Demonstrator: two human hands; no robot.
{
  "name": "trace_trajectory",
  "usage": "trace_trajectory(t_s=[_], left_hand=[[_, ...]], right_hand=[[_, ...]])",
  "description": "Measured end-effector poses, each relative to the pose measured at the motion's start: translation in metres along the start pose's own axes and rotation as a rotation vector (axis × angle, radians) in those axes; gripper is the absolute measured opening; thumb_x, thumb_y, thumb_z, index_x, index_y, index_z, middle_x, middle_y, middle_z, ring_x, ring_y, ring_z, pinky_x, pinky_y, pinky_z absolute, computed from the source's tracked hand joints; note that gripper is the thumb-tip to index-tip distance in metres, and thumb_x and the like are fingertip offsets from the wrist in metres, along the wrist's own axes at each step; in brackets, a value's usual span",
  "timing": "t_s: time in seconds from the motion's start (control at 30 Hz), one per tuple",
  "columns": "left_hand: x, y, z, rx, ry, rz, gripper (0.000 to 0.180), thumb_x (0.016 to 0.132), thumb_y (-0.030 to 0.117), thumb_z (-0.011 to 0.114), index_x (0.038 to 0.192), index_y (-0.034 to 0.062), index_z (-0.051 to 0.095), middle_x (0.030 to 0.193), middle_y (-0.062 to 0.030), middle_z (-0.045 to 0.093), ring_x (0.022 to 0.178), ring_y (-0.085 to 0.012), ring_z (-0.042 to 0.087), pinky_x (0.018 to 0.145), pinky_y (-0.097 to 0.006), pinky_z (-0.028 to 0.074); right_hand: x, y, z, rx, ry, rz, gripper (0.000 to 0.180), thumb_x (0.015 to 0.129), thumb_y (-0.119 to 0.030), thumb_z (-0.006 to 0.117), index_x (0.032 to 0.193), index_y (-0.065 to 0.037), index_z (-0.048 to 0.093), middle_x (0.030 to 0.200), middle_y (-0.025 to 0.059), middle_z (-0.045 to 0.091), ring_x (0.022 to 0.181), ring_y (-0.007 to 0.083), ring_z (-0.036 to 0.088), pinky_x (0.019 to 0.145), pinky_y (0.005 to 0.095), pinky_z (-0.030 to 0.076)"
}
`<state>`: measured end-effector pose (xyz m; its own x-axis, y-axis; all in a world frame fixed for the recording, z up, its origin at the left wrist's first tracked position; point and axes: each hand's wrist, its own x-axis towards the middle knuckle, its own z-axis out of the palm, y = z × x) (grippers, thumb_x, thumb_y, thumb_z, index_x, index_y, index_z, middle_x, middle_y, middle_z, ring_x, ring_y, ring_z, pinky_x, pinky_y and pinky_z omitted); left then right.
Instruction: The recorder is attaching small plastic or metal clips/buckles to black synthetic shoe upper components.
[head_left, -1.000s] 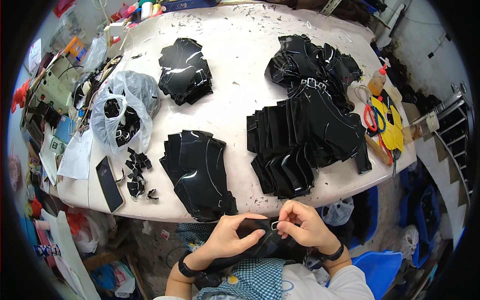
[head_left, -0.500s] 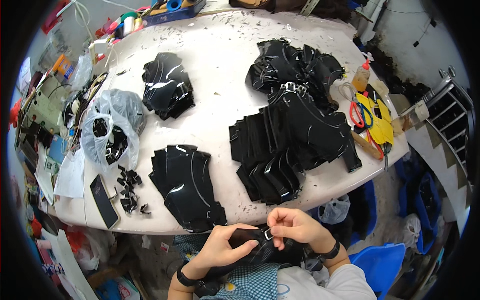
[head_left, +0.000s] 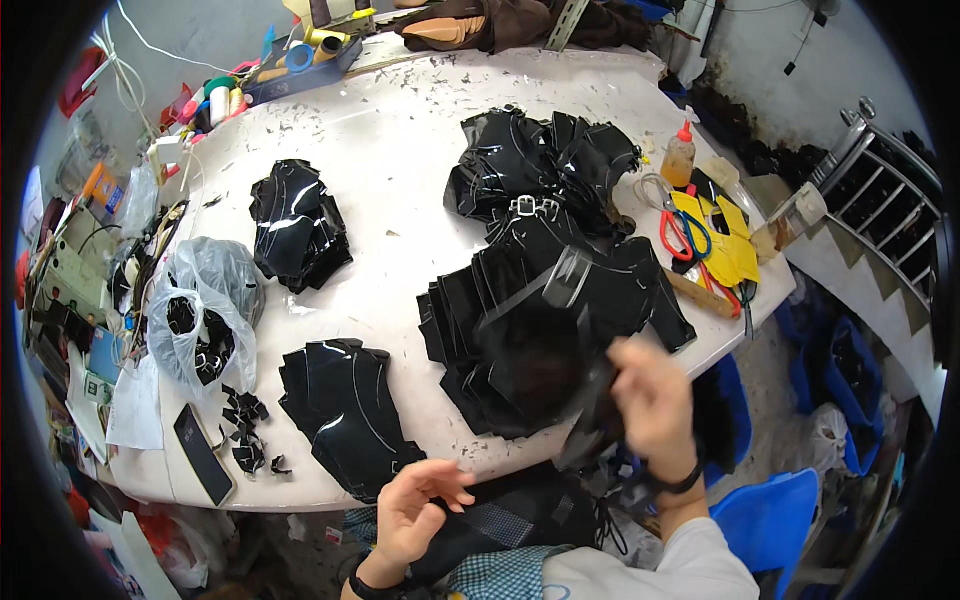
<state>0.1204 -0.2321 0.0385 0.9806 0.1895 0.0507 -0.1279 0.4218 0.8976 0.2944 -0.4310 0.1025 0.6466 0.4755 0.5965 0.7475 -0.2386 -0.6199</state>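
Note:
My right hand (head_left: 652, 405) is raised at the table's near edge, blurred by motion. Its fingers grip a glossy black leather piece (head_left: 540, 335), smeared too, which hangs over the right-hand stack of similar pieces (head_left: 470, 395). Lower and further left, my left hand (head_left: 418, 510) is empty, its fingers apart and slightly curled. Just beyond it lies a fanned pile of black pieces (head_left: 345, 415) with stitched curved lines. Silver buckles (head_left: 533, 207) show on the far part of the right-hand heap (head_left: 500, 150).
Another black pile (head_left: 298, 225) lies at the far left. Beside it stand a plastic bag of buckled straps (head_left: 200, 330), loose black straps (head_left: 245, 430) and a phone (head_left: 203, 455). On the right are scissors (head_left: 680, 235), a glue bottle (head_left: 680, 155), yellow scraps (head_left: 735, 245) and a blue chair (head_left: 765, 520).
My right hand has moved up and right, carrying the buckled black piece from my lap to above the stack. My left hand has let go of it. The view has shifted.

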Motion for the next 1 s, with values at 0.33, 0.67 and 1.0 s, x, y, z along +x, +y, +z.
trace_trajectory(t_s=[0.33,0.67,1.0], left_hand=[[0.006,-0.004,0.007,0.604,-0.492,-0.306,0.020,0.076,0.009,0.065,0.094,-0.0005,0.062,0.084,-0.0092,0.063,0.069,-0.0146,0.062,0.064,-0.023,0.049],[-0.023,-0.041,0.003,0.999,-0.696,-0.230,0.047,0.062,0.009,0.071,0.107,0.0060,0.057,0.105,-0.0085,0.053,0.099,-0.0278,0.047,0.086,-0.036,0.039],[-0.023,-0.043,0.017,1.059,-0.923,-0.135,0.042,0.069,0.009,0.061,0.110,0.0148,0.058,0.118,-0.0070,0.048,0.109,-0.0282,0.043,0.090,-0.038,0.035]], right_hand=[[0.003,0.047,-0.006,-0.354,0.071,0.060,0.022,0.073,-0.005,0.062,0.094,-0.001,0.057,0.095,0.0125,0.057,0.091,0.0290,0.052,0.079,0.0349,0.041],[-0.201,0.027,-0.035,-0.155,-0.796,0.779,0.027,0.077,-0.020,0.061,0.098,-0.003,0.058,0.094,0.0147,0.061,0.083,0.0317,0.058,0.072,0.0369,0.046],[-0.300,0.000,-0.031,0.143,-0.874,0.936,0.041,0.067,-0.018,0.064,0.102,0.002,0.054,0.095,0.0189,0.058,0.092,0.0325,0.056,0.079,0.0395,0.043]])
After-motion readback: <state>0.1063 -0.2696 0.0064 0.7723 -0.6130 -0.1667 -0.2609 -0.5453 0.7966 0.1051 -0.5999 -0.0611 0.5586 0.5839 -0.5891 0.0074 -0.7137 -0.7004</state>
